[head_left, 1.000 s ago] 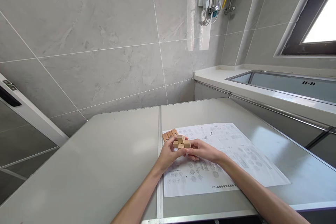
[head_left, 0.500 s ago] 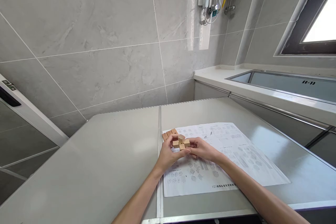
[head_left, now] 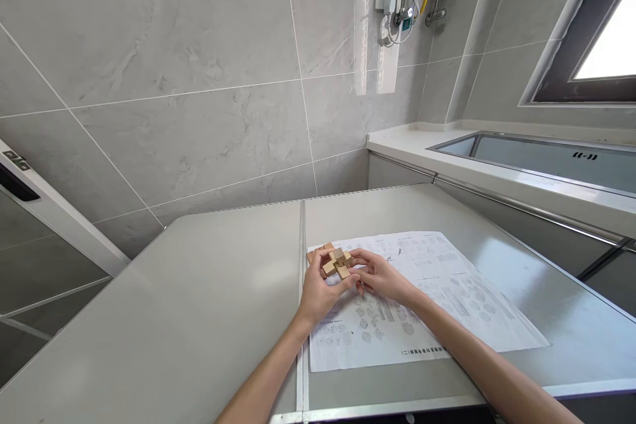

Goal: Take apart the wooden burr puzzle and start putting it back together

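Observation:
A small wooden interlocking puzzle made of pale notched bars is held between both hands above a printed instruction sheet. My left hand grips it from the left and below with curled fingers. My right hand pinches it from the right. Behind the puzzle, loose wooden bars lie on the sheet's far left corner, mostly hidden by the puzzle.
The sheet lies on a grey table with a metal seam down its middle. A tiled wall stands behind. A counter with a steel sink runs along the right. A dark cabinet edge is at the left.
The puzzle has been turned in my hands and now shows a crossed face. Both hands have shifted slightly away from me, toward the loose bars.

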A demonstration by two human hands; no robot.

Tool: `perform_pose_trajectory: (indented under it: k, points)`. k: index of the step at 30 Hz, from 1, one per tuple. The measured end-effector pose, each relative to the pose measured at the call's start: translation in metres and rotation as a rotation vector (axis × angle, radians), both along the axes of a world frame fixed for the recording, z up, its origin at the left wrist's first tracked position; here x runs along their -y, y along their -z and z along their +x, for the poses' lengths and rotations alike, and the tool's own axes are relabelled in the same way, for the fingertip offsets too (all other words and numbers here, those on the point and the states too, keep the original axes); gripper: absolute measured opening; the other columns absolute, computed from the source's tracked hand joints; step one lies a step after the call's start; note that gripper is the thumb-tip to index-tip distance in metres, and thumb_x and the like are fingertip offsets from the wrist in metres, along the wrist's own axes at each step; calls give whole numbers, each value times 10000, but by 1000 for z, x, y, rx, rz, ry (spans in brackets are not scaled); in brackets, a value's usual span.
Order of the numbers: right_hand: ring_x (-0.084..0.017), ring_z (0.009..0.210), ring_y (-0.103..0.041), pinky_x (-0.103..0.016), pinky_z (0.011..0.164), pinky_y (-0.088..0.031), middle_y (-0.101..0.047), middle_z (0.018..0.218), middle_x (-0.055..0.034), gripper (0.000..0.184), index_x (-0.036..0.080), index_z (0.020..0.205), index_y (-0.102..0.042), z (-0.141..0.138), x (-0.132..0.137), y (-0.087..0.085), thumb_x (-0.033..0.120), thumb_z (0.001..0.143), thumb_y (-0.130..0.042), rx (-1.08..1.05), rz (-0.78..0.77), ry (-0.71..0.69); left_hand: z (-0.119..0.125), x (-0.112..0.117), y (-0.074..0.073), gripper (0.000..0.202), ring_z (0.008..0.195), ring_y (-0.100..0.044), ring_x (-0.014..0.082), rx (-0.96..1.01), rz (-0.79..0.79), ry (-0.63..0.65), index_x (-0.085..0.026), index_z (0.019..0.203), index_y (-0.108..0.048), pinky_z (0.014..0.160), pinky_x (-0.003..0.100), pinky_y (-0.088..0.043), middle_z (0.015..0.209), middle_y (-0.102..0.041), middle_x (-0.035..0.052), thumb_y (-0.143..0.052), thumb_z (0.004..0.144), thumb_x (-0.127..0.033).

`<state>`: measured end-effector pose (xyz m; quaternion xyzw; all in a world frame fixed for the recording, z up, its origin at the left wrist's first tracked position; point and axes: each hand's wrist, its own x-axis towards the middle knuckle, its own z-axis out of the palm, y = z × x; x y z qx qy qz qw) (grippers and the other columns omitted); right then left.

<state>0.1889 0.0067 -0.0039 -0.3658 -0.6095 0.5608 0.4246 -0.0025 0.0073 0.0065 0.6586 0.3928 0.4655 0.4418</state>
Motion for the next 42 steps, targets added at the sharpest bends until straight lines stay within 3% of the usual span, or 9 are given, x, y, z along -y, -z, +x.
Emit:
perform_pose_trajectory:
  k: [5,9,14,19,23,26,29,34,42]
  points:
    - [-124,572,-644,-269,488,-407,-719,1185,-89,397,247,1191,-635,1,-2,2,536,922,-675,11,1,0,0,-1,2,554,1036,-728,243,-5,-8,9,-237,1182,-582,956,404,-565,1163,-704,63,-889,760,-422]
    - [-123,579,-618,-294,541,-456,-711,1046,-49,391,259,1202,-664,1,-1,0,533,924,-683,36,13,49,0,-1,2,527,1043,-732,251,-7,-28,28,-240,1176,-602,968,416,-565,1175,-701,63,-880,768,-423]
    - [-125,557,-535,-302,528,-426,-676,918,-27,398,260,1188,-704,2,0,-2,530,897,-722,24,27,116,1,-4,6,557,1074,-709,271,-20,-50,-3,-245,1201,-628,983,447,-549,1165,-703,75,-897,743,-411]
    - [-103,556,-486,-293,531,-386,-654,982,-28,433,264,1201,-713,2,-3,0,558,884,-730,8,48,166,1,-6,13,613,1347,-487,346,-199,159,-46,-301,1292,-653,1033,481,-515,1296,-607,96,-897,739,-400]
    - [-115,544,-431,-289,537,-342,-580,733,19,497,240,1225,-705,3,-4,1,600,883,-715,23,30,255,-2,-6,18,693,1413,-368,383,-424,329,-66,-312,1282,-656,1162,578,-378,1361,-553,90,-940,665,-448]
    - [-132,550,-411,-296,549,-328,-513,623,43,524,226,1225,-699,3,-3,-1,614,873,-719,12,6,286,-4,-6,22,679,1455,-292,416,-559,358,-18,-320,1237,-684,1185,628,-320,1397,-517,97,-940,642,-523]
    - [-133,561,-413,-303,558,-335,-549,663,26,524,220,1211,-698,2,-3,-4,610,864,-730,-1,-13,290,-5,-6,26,704,1475,-247,440,-633,351,22,-340,1271,-684,1182,660,-302,1406,-498,111,-911,656,-596]
    - [-110,577,-438,-305,560,-354,-665,953,-46,531,222,1198,-701,2,-2,-3,613,843,-749,-29,-26,282,-5,-6,29,681,1470,-245,457,-698,376,33,-368,1339,-658,1171,685,-298,1385,-490,121,-832,742,-647]
    - [-102,584,-420,-295,557,-335,-660,977,-41,544,224,1220,-692,4,-2,0,624,853,-735,-51,-35,310,-3,-6,24,499,1395,-412,325,-552,453,-135,-304,1344,-538,1157,549,-407,1359,-546,86,-751,907,-415]
